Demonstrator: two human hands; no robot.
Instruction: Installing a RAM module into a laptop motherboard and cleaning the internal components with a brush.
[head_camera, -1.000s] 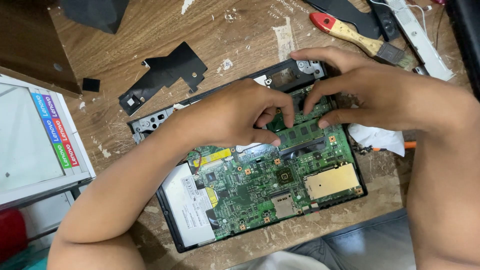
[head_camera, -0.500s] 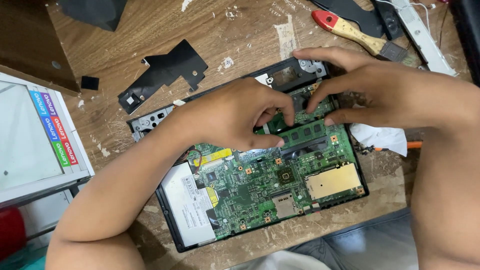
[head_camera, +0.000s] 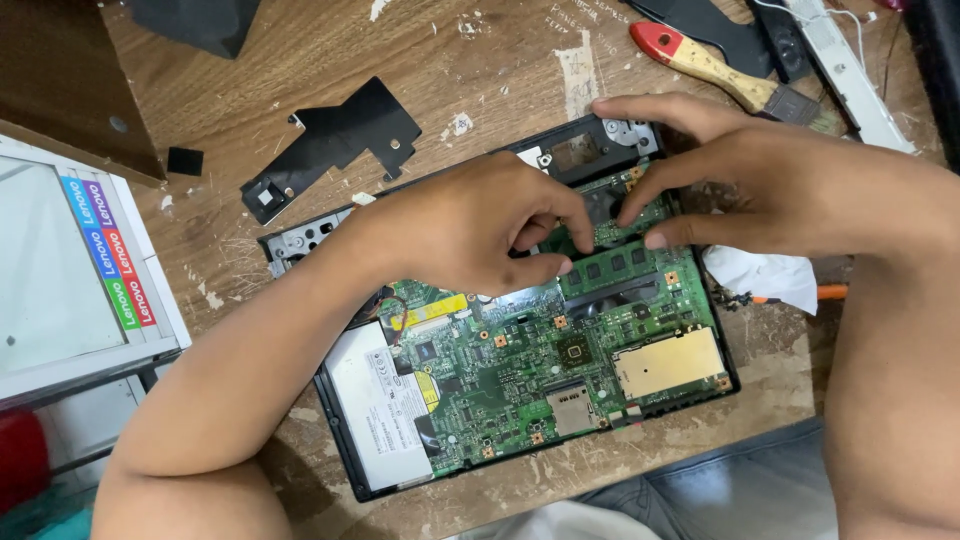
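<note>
Left hand (head_camera: 465, 225) — palm down over the upper part of the green circuit board (head_camera: 530, 360), forearm running in from the lower left; fingers curled, thumb and fingertips pinching at the long green memory module (head_camera: 610, 262). Whether they actually clamp it cannot be told.

Right hand (head_camera: 745, 185) — arched over the board's top right corner, forearm entering from the right; index finger stretched to the metal bracket (head_camera: 625, 130) beyond the board's top edge, the other fingertips pressed on the same module.

Memory module — seated in the board's upper right quarter, between both hands.

Board sits in a black laptop base (head_camera: 345, 440) on a scuffed, paint-flecked wooden table (head_camera: 480, 70). Left of the board: black cut sheet (head_camera: 335, 140), white box (head_camera: 70, 270). Above its right corner: red-handled brush (head_camera: 715, 70). Right of it: white cloth (head_camera: 760, 275).
</note>
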